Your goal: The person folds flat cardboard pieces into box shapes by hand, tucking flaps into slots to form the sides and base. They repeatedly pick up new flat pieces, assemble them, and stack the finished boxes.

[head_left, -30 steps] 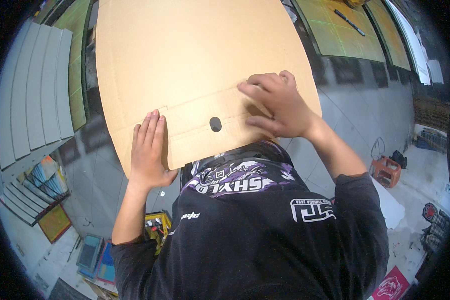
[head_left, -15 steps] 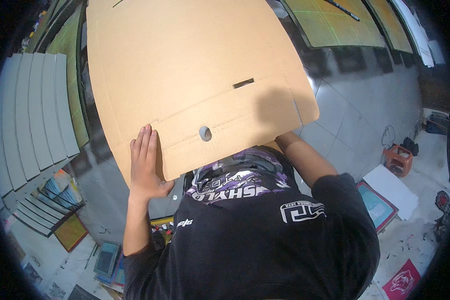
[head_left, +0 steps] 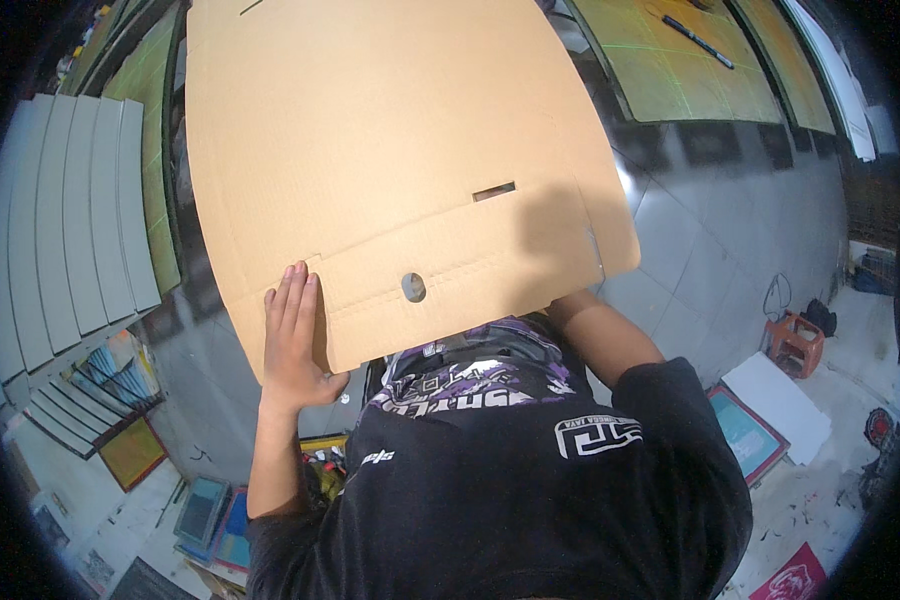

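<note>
A large flat sheet of brown cardboard [head_left: 390, 130] stretches away from my waist, with an oval hole near its close edge, a slot to the right and crease lines across it. My left hand [head_left: 293, 335] lies flat on its near left corner, the fingers straight and the thumb spread out beyond the edge. From the right, my right hand [head_left: 573, 308] passes under the near edge of the sheet. Its fingers are hidden beneath the cardboard, so their pose does not show.
Tables with yellow-green tops [head_left: 670, 60] stand at the back right, one bearing a black marker [head_left: 698, 42]. Grey slatted panels [head_left: 80, 220] are on the left. An orange plastic stool [head_left: 796, 345] and framed screens [head_left: 748, 435] sit on the floor to the right.
The cardboard and surroundings sit slightly lower in the picture, as the view has shifted. My left hand keeps its place on the sheet, and my right hand stays under it.
</note>
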Demonstrator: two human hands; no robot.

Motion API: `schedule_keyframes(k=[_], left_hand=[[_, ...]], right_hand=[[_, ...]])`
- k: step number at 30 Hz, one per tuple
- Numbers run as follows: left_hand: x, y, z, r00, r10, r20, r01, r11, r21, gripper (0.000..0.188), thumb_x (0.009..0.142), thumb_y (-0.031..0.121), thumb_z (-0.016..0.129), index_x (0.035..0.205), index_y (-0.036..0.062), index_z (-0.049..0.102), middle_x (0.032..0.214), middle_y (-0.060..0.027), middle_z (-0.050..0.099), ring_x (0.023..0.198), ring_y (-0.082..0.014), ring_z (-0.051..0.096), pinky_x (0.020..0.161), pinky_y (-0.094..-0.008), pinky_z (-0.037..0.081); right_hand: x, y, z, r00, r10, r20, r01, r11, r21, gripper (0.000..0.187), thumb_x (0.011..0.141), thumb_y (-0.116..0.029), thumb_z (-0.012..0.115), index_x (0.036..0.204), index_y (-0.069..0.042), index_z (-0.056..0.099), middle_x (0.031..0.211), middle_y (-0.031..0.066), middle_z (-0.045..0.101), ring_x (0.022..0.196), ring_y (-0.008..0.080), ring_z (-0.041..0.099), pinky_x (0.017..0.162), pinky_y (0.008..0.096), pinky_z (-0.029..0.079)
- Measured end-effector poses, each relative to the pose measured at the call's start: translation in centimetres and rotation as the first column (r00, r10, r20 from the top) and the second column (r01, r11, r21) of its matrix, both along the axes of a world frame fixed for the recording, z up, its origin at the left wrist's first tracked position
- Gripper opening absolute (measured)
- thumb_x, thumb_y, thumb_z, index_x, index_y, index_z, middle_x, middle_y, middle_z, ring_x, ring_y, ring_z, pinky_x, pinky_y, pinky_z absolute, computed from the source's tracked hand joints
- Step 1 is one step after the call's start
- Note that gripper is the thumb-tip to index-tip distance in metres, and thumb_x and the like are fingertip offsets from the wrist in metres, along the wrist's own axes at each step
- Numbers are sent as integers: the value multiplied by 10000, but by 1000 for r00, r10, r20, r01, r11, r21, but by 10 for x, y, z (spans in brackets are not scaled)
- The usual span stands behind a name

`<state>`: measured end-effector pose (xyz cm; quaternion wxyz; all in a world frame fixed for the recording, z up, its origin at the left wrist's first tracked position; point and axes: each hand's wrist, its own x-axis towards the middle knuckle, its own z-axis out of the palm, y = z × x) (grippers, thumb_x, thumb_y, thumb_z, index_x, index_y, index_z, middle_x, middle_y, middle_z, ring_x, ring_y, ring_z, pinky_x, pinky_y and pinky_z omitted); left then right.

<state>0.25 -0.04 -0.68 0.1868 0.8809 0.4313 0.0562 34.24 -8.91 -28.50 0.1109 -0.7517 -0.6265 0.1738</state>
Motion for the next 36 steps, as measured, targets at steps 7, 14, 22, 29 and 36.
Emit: schedule_keyframes(k=[7,14,22,29,36], left_hand=[[-2,2,2,999,2,35,-1,1000,-30,975,457,212,641,1346,-9,305,1397,-224,298,1313,-379,257,1058,-513,170],[-3,0,9,1000,3,9,-3,999,-37,932,511,250,636,1341,-16,305,1391,-230,302,1305,-382,268,1046,-526,192],[5,-35,-9,971,10,-239,5,998,62,764,654,149,616,1356,70,323,1417,-191,265,1330,-370,213,1011,-610,190],[2,-31,-10,958,-13,-286,52,990,132,573,760,87,510,1319,72,383,1359,-185,370,1269,-356,340,1002,-515,306],[-3,-2,30,986,-109,-128,99,992,-80,487,761,109,560,1237,63,473,1234,-167,515,1160,-315,483,928,-398,419]], right_hand=[[15,12,40,996,-84,39,74,976,203,825,727,-389,714,1349,-51,289,1415,207,223,1295,346,239,1025,475,246],[54,-10,160,939,-160,304,-36,834,551,834,730,-393,711,1350,-49,271,1415,223,202,1289,367,234,1014,489,250],[8,5,262,874,180,451,-381,829,409,406,721,-271,651,1109,-195,558,1337,146,406,1217,313,410,947,534,293],[3,40,275,703,568,428,-657,749,87,387,752,-96,556,1135,-152,554,1328,55,447,1198,298,438,927,457,398],[9,67,317,725,681,101,-674,732,-94,467,647,63,560,1092,-81,567,1289,100,483,1156,318,484,937,385,448]])
